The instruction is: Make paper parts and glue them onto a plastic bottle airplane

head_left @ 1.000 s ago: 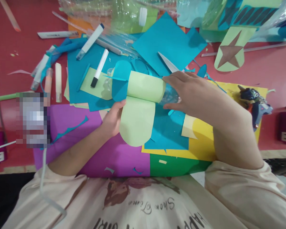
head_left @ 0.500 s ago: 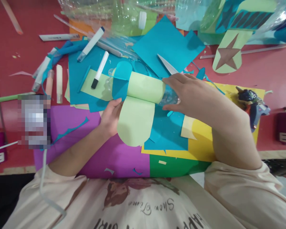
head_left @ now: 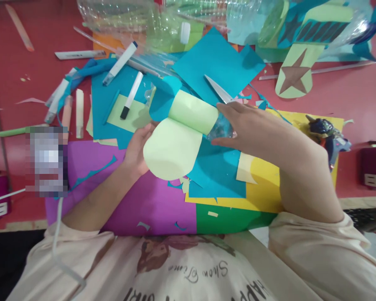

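Note:
A clear plastic bottle (head_left: 223, 126) lies across the middle, wrapped in light green paper (head_left: 194, 112) with a blue paper band (head_left: 160, 102) at its left part. The blue band's upper end stands loose from the bottle. A rounded light green flap (head_left: 172, 148) hangs from the wrap toward me. My right hand (head_left: 238, 123) grips the bottle's bare right end between thumb and fingers. My left hand (head_left: 139, 148) is at the left, partly behind the flap and under the bottle; its fingertips are mostly hidden. Scissors (head_left: 218, 88) lie just beyond my right hand, their handles out of sight.
Blue sheets (head_left: 217, 54), a purple sheet (head_left: 163, 205) and a yellow sheet (head_left: 269, 167) cover the table. Several markers lie at the left, one white with a black cap (head_left: 131, 95). A decorated bottle (head_left: 310, 29) stands far right. A glue gun (head_left: 332, 142) rests at the right.
The bottle has tilted, its right end a little lower. The green flap has swung left and up, and the blue band's end has lifted away. My left hand has shifted slightly left.

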Demonstrator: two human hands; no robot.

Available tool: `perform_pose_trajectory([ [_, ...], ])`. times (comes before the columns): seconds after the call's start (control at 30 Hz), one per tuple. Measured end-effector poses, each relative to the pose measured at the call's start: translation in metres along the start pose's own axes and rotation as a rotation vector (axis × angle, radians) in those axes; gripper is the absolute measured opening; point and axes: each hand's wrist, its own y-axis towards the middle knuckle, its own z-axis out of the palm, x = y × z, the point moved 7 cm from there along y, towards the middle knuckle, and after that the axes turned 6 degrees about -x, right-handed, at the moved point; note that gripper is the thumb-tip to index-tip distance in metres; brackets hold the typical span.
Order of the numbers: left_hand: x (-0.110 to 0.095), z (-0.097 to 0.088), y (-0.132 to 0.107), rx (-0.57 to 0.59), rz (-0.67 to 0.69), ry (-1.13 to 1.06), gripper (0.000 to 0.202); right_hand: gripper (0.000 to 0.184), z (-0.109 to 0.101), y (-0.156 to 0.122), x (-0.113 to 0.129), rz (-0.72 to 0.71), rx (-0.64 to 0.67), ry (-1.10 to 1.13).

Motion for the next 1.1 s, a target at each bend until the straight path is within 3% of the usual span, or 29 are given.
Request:
perform_pose_trajectory([
  [0.1, -0.001, 0.003, 0.007, 0.093, -0.049, -0.106, 0.021, 0.072, 0.003, -0.005, -0.003, 0.002, 0.059, 0.025],
  [0.23, -0.012, -0.008, 0.014, 0.047, 0.012, 0.000, 0.033, 0.085, 0.008, -0.011, -0.002, 0.006, 0.089, 0.058],
  [0.4, -0.035, -0.027, 0.018, -0.011, 0.231, 0.134, 0.043, 0.088, 0.010, -0.012, 0.008, 0.013, 0.039, 0.128],
  [0.57, -0.069, -0.063, 0.028, -0.237, 0.531, 0.261, 0.030, 0.091, 0.009, -0.008, 0.024, 0.034, 0.046, 0.066],
  [0.67, -0.090, -0.080, 0.027, -0.360, 0.756, 0.558, 0.021, 0.087, 0.009, -0.002, 0.036, 0.036, 0.036, -0.013],
  [0.77, -0.097, -0.083, 0.026, -0.423, 0.905, 1.098, 0.029, 0.074, 0.017, 0.004, 0.050, 0.014, 0.042, -0.054],
  [0.83, -0.093, -0.082, 0.027, -0.414, 0.903, 1.350, 0.040, 0.069, 0.022, 0.006, 0.055, 0.001, 0.043, -0.056],
  [0.93, -0.086, -0.082, 0.029, -0.434, 0.810, 1.559, 0.044, 0.068, 0.024, 0.006, 0.060, -0.031, 0.033, -0.035],
  [1.1, -0.090, -0.087, 0.030, -0.500, 0.777, 1.662, 0.014, 0.075, 0.022, 0.001, 0.060, -0.086, 0.057, 0.049],
])
